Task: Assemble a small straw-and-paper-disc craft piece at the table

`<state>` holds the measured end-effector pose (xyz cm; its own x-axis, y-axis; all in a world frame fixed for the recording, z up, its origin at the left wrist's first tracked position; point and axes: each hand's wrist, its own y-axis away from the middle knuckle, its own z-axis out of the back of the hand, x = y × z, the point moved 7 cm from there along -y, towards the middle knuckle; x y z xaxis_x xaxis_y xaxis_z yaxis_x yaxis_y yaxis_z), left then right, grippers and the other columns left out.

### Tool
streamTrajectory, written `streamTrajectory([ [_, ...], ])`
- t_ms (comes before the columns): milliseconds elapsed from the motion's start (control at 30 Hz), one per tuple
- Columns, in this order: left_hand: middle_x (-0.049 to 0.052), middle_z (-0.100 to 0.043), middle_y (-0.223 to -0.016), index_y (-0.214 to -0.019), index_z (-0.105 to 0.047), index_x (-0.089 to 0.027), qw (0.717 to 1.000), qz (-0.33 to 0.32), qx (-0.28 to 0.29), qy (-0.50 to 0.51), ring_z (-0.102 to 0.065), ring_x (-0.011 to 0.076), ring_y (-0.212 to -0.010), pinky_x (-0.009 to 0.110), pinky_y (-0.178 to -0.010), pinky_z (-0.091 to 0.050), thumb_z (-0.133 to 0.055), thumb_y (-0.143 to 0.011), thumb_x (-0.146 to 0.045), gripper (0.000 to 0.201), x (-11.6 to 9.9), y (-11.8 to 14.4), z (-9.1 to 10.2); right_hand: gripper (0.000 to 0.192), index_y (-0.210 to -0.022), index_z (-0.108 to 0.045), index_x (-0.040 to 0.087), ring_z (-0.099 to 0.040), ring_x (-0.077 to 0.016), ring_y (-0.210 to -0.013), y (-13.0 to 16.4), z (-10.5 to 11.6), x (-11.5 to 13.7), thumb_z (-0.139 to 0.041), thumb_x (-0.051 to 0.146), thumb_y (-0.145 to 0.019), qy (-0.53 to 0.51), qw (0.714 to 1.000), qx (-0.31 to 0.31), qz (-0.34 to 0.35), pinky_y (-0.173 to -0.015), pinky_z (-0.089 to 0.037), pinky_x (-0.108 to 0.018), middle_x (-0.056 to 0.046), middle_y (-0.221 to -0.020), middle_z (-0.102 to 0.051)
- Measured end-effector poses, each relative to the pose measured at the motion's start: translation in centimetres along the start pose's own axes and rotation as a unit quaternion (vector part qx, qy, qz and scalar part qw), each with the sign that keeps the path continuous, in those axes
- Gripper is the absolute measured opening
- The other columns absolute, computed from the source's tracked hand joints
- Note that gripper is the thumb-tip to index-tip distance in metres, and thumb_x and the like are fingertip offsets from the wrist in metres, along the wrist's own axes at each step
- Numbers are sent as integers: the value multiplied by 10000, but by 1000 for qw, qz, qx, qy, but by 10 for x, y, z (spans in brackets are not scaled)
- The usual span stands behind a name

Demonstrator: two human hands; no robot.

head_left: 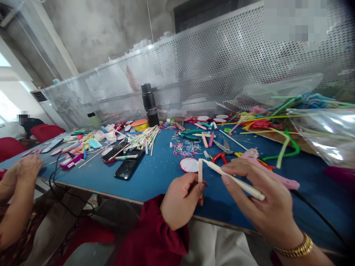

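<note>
Pinched between the thumb and fingers of my left hand [183,201], a flat wooden craft stick [200,170] stands upright near the table's front edge. My right hand [259,195] grips a white marker [241,184] like a pen. Its tip points left, close to the top of the stick; I cannot tell whether they touch. Just behind the stick lies a white disc with a red rim [189,165]. Red-handled scissors [224,147] rest past the marker. A pink glue gun [273,173] lies behind my right hand, partly hidden by it.
Small colourful rubber bands [185,148] are scattered mid-table. To the left are a heap of sticks [144,138], a black phone [129,165] and a black bottle [150,105]. A perforated metal screen [194,74] runs along the back. Another person's hands [27,166] rest at far left.
</note>
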<state>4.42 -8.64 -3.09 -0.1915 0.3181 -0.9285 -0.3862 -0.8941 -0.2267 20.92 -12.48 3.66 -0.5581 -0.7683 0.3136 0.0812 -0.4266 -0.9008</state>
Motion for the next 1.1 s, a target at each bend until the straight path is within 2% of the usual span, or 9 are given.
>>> streamTrajectory([
  [1100,-21,-604,-653,-982,-626,-167,1000,6,7,-21,-544,109,-610,239,-659,-419,-514,-1005,-343,210,-5,0,-1,200,-990,-660,249,-687,-225,-834,-2,-1,4,-710,114,-851,-17,1000,11,24,-750,-558,-384,-34,-882,-719],
])
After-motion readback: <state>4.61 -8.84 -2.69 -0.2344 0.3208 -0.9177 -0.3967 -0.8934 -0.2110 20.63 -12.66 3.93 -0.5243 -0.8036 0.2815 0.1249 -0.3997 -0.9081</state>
